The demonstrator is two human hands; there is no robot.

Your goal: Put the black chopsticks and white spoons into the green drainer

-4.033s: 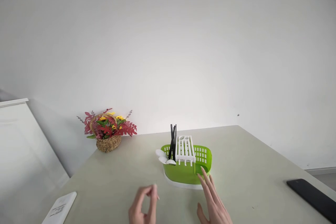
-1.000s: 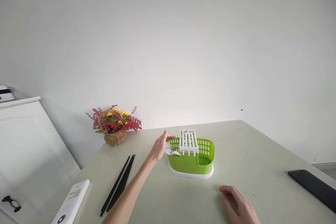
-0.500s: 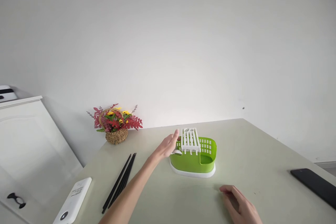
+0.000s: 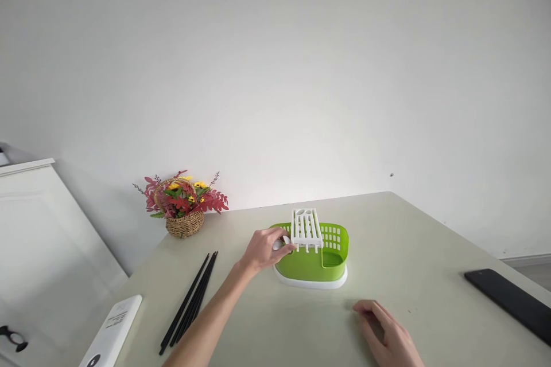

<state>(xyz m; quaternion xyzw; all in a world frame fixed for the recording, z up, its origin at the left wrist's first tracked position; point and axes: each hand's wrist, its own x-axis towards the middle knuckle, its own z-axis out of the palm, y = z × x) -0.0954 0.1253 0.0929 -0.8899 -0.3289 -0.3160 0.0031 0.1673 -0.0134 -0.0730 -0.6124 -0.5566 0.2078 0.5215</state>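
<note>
The left hand's grip [image 4: 262, 249] sits at the left end of the green slotted plastic cutlery drainer [image 4: 310, 258] on the pale desk [image 4: 413, 252]. Left of the grip lie the black chopsticks [image 4: 189, 303], then the white rectangular device [image 4: 109, 332]; behind-left stands the woven flower basket [image 4: 184, 209]. Nearer and right rests the right hand [image 4: 387, 335]; far right, the flat black phone [image 4: 510, 304].

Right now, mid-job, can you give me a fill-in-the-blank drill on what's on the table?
1. The left hand closes around the white spoons at the ____ end of the green caddy.
2. The black chopsticks lie flat on the ____.
3. The right hand rests on the table, holding ____.
4. The flower basket stands by the ____.

Missing words: left; table; nothing; wall
</note>
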